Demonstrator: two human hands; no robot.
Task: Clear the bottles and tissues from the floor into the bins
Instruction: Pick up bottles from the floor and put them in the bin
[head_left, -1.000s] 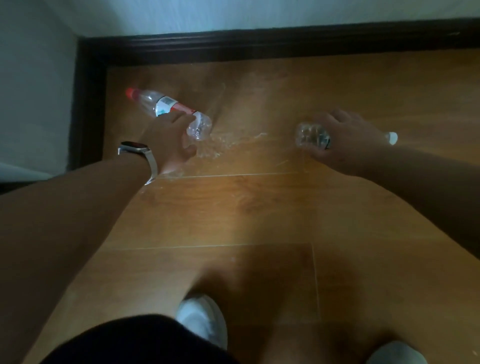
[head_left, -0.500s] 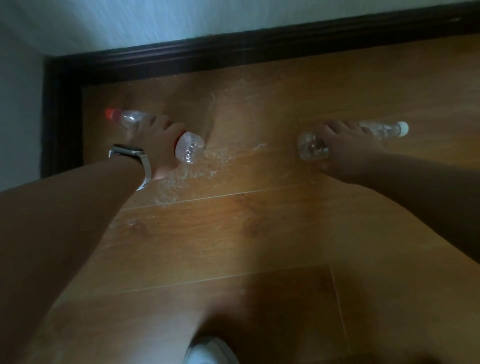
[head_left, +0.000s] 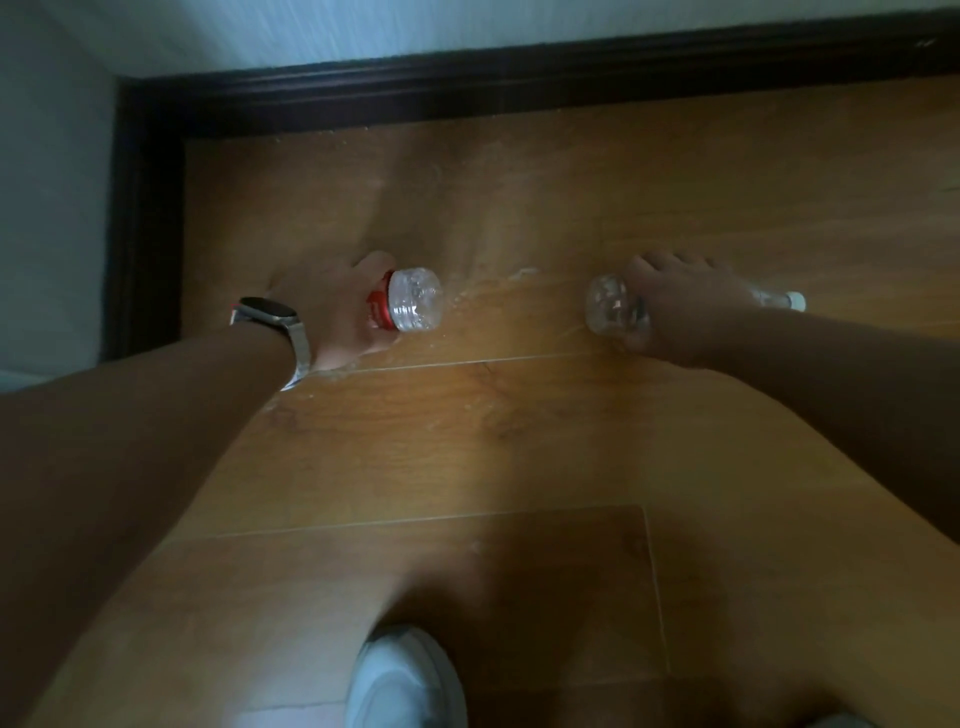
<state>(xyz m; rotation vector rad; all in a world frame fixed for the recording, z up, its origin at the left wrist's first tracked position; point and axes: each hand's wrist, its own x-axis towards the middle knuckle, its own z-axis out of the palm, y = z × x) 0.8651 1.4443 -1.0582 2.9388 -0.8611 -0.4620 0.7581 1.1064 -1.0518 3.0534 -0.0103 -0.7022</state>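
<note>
Bottles are sitting in both hands just above the wooden floor (head_left: 519, 426). One clear bottle with a red label (head_left: 410, 306) is lying sideways in the left hand (head_left: 332, 312), whose fingers are wrapping around it, its base pointing right. A second clear bottle with a white cap (head_left: 613, 312) is being gripped by the right hand (head_left: 685, 306), base pointing left, cap sticking out to the right. A wristwatch (head_left: 272, 317) is showing on the left wrist, and a white shoe (head_left: 405, 680) is standing below.
</note>
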